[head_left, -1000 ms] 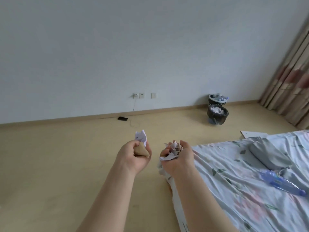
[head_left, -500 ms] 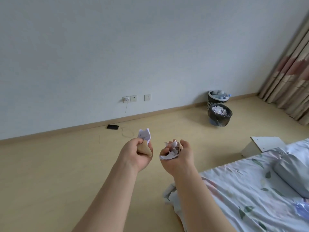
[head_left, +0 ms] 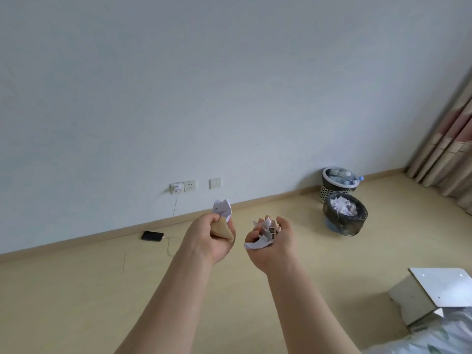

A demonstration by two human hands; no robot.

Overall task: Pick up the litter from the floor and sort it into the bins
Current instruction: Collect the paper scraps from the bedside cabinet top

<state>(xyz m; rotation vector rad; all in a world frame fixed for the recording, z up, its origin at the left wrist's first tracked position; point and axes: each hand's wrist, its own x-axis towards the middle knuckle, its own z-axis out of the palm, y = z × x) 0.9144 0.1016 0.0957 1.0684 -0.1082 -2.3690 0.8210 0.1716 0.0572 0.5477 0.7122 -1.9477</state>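
Mid-frame above the floor, left hand (head_left: 208, 238): fingers curled round a tan scrap (head_left: 222, 229) and a crumpled white paper (head_left: 222, 207), which sticks up out of the fist.
Right hand (head_left: 273, 247): palm turned up, with fingers and thumb curled round a bunch of torn paper scraps (head_left: 263, 233), white and grey.
Hands together: side by side at the same height with a small gap between them, not touching, each clamped on its own litter.
Litter: all that shows is held in the two hands, over the floor (head_left: 76, 290) and well apart from the bins.
Near bin (head_left: 344, 217): black liner, on the floor ahead and to the right of the right hand, with crumpled white paper inside.
Far bin (head_left: 337, 181): white rim and perforated side, against the wall just behind the near bin, holding clear plastic bottles; whether the two bins touch, I cannot tell.
Phone (head_left: 152, 236): dark, lying flat on the floor by the baseboard, left of the left hand, with a pale cable (head_left: 168, 247) at its right end.
Sockets (head_left: 189, 186): low on the wall above the phone, one with a white charger (head_left: 176, 187) plugged in.
Curtain (head_left: 449, 154): striped, in the right corner.
White box (head_left: 429, 292): on the floor at lower right, next to the bed.
Bed (head_left: 434, 338): only a corner of leaf-print sheet shows at the bottom right.
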